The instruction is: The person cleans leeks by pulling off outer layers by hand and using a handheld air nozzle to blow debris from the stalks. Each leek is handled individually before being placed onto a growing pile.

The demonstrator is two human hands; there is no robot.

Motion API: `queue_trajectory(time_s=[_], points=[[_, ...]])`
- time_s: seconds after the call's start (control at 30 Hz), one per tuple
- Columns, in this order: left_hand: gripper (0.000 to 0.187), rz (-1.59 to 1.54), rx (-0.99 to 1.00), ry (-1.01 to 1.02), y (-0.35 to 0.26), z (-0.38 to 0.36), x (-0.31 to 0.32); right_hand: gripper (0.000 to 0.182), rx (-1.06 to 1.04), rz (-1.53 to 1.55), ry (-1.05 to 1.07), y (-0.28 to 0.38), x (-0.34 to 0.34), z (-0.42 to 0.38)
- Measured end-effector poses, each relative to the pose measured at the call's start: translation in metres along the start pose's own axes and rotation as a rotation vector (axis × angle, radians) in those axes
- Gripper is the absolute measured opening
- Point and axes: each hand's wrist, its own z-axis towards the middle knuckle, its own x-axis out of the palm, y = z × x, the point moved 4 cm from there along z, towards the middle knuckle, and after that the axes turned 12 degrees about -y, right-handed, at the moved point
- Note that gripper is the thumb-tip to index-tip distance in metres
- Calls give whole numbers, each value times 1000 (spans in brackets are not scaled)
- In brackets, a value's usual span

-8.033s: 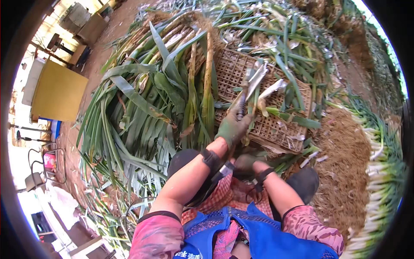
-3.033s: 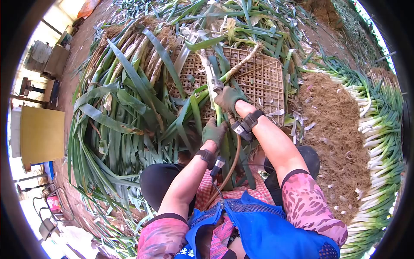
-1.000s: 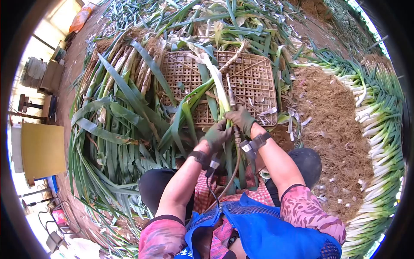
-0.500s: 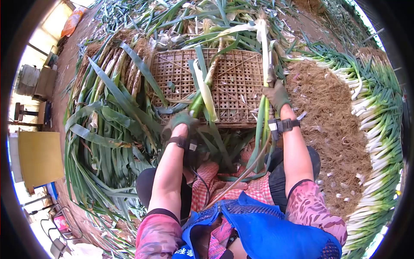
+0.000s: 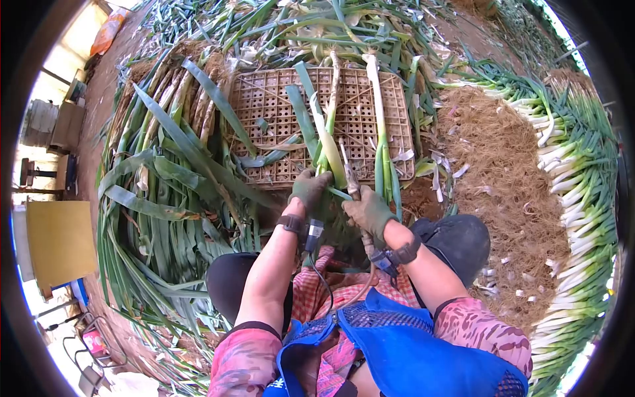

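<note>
Here, in the head view, both forearms (image 5: 268, 274) reach forward, elbows bent; the gloved left hand (image 5: 309, 188) is curled around the first leek (image 5: 331, 99), which slants over the lattice crate (image 5: 264, 96); the gloved right hand (image 5: 369, 210), just beside it, wraps a hosed nozzle (image 5: 350, 173); a second leek (image 5: 378, 112) lies across the crate.

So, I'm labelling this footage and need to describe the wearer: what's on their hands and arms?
The left hand and right hand wear dull green gloves. Dark wrist straps carry small boxes, the left with a thin dark cable. Pink patterned sleeves end in dark cuffs.
</note>
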Motion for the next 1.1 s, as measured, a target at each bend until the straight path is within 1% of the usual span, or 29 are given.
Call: queue_trajectory(time_s=[0.03, 0.1, 0.17, 0.27, 0.3, 0.33, 0.37, 0.43, 0.47, 0.5, 0.53, 0.57, 0.6, 0.7, 0.73, 0.8, 0.83, 0.87, 0.9, 0.93, 0.97, 1.0, 1.07, 1.1], points=[[45, 10, 11, -12, 2, 0, 0, 38, 17, -38, 2, 19, -3, -2], [45, 26, 34, -40, 6, 2, -2, 37, -17, -83, 6, 3, 21, 27], [45, 31, 44, -50, 5, 1, -7, 35, 13, -112, 38, 15, 24, 46], [46, -84, 16, -13, 8, 1, -12, 34, 72, -151, 67, 48, 16, 65], [43, -69, 26, -30, 10, 0, -13, 36, 8, -3, 77, 40, 22, 84], [42, -54, 25, -74, 11, 0, -14, 38, 106, 16, 75, 65, 7, 74], [41, -39, 23, -117, 13, 1, -14, 38, -57, -214, 182, 65, 10, 91], [40, -54, 41, -177, 13, 5, -17, 37, -114, -355, 255, 52, 14, 99], [40, -89, 60, -191, 12, 8, -16, 37, -7, -272, 220, 53, 8, 71], [40, -124, 77, -203, 11, 10, -15, 38, 33, -185, 196, 38, 15, 54], [40, -148, 46, -174, 13, 14, -14, 40, -33, -233, 234, 48, 7, 27], [39, -172, 13, -145, 14, 17, -15, 40, -16, -245, 204, 39, 8, 12], [39, -194, -19, -115, 16, 18, -14, 41, 2, -256, 174, 32, 8, 3], [39, -277, -17, -67, 20, 18, -10, 36, -107, -381, 15, 28, 7, -5], [39, -300, -20, -55, 18, 17, -8, 35, -59, -368, 39, 24, 11, 3], [38, -246, 30, -91, 24, 21, -5, 33, 29, -341, 86, 25, 19, 35], [37, -220, 56, -110, 27, 23, -5, 32, -66, -364, 54, 44, 14, 38], [38, -225, 35, -109, 23, 20, -6, 34, -72, -321, 57, 57, 16, 49], [39, -229, 14, -108, 20, 16, -8, 38, -63, -369, 13, 49, 28, 81], [40, -235, -8, -107, 18, 13, -9, 48, -179, -470, -109, 64, 23, 97], [42, -193, 1, -119, 22, 14, -11, 55, 43, -289, -40, 76, 18, 107], [42, -206, 2, -88, 23, 13, -12, 55, 59, -362, -18, 88, 11, 115], [42, -235, 4, -23, 28, 13, -10, 53, -180, -571, -7, 104, 3, 133], [40, -287, 3, -19, 32, 13, -7, 53, -178, -582, -88, 96, 9, 142]])
